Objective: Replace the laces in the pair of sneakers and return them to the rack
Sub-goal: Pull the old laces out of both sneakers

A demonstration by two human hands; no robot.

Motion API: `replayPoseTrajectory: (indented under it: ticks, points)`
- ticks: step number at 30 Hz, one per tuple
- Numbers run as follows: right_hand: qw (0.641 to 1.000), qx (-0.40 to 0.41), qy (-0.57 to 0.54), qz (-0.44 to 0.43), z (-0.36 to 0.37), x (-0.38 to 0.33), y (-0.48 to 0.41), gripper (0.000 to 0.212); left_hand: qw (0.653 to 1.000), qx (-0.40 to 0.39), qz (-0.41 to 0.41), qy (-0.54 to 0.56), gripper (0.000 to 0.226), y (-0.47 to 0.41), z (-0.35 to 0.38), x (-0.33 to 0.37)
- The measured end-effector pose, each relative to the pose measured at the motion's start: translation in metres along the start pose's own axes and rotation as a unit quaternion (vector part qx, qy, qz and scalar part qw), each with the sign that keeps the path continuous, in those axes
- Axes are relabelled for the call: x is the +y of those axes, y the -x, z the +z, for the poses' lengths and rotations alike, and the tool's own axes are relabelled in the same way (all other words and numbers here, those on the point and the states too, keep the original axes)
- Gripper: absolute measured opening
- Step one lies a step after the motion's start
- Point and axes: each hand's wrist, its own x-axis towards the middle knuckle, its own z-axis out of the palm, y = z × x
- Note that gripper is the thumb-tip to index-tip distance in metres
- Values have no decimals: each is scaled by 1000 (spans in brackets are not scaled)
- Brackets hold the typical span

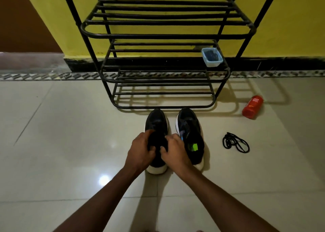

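On the tiled floor (70, 126), just before the shoe rack's (158, 36) front edge, the left hand (140, 151) and right hand (173, 151) curl their fingers onto the left sneaker's (157, 121) upper. It looks light and pliant on top, so I'd steady it by the collar.

The left grip (140, 152) and the right grip (174, 151) cover the mouth and the tongue of the left sneaker (156, 121). Their fingertips go into the dark opening and seem to hold its edge, but whether a lace is between them cannot be seen. The right grip also hides part of the inner side of the right sneaker (189, 126). The green label (192, 147) inside it is too blurred to read. The rack (163, 36) is cut off by the upper edge. The content of the blue box (212, 63) is only a dark mass. The print on the orange bottle (252, 107) is too small to read.
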Motion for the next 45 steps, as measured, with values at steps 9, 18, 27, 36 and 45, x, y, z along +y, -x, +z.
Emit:
replayPoseTrajectory:
  ticks: [9, 18, 27, 36, 45]
  points:
    - [999, 41, -10, -13, 19, -2, -14, 50, 997, 50, 32, -48, 22, -23, 6, -6]
    - [997, 65, -40, -17, 20, -1, -5, 49, 996, 37, 26, -83, 25, -36, 1, -8]
    - [995, 95, 22, 9, 13, -7, -29, 32, 997, 49, -28, 56, 19, -39, 6, -21]
    - [985, 162, -47, 24, 30, 0, -22, 28, 986, 38, 19, 161, 24, -37, 8, -33]
    - [982, 180, -64, 14, 29, 4, -20, 25, 991, 12, 50, 125, 13, -42, -5, -27]
